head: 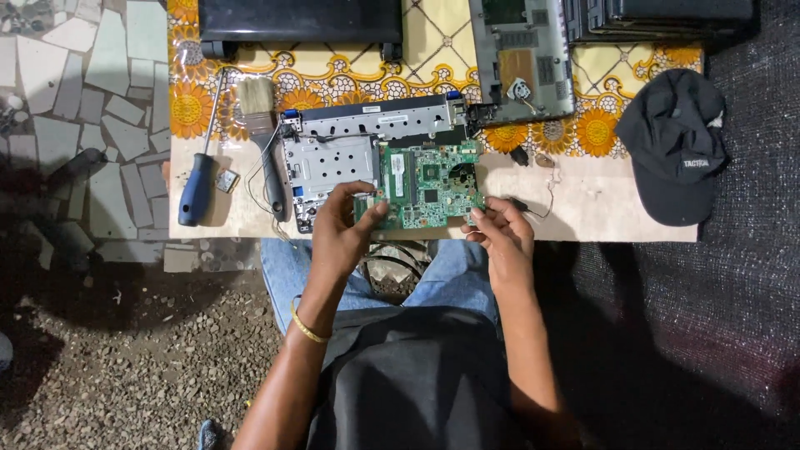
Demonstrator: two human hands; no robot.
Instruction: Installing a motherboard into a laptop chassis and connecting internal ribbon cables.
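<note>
Both forearms are seen reaching up from the lap toward the desk [583,208], where a green circuit board [429,185] is held by its near edge. The left hand [343,225] is closed on the board's near left corner, thumb on top and fingers curled beneath; the right hand [500,229] pinches the near right corner between thumb and fingertips. The board is judged to be best handled by its edges alone, kept level and lifted evenly at both corners, so that no chip is pressed and no lead still attached is strained. The board lies just beyond both hands, its far half resting over a silver laptop chassis [329,158] with a perforated metal plate. Thin loose wires [258,179] trail off the chassis's left side. Farther left, a paintbrush [260,125] and a blue-handled screwdriver [198,179] lie side by side, with a small square chip [226,180] between them. A grey laptop base cover [523,58] rests beyond the board to the right, a dark laptop [300,21] at the far edge, and a black cap [673,142] at the right end of the floral-patterned cloth [187,104].
</note>
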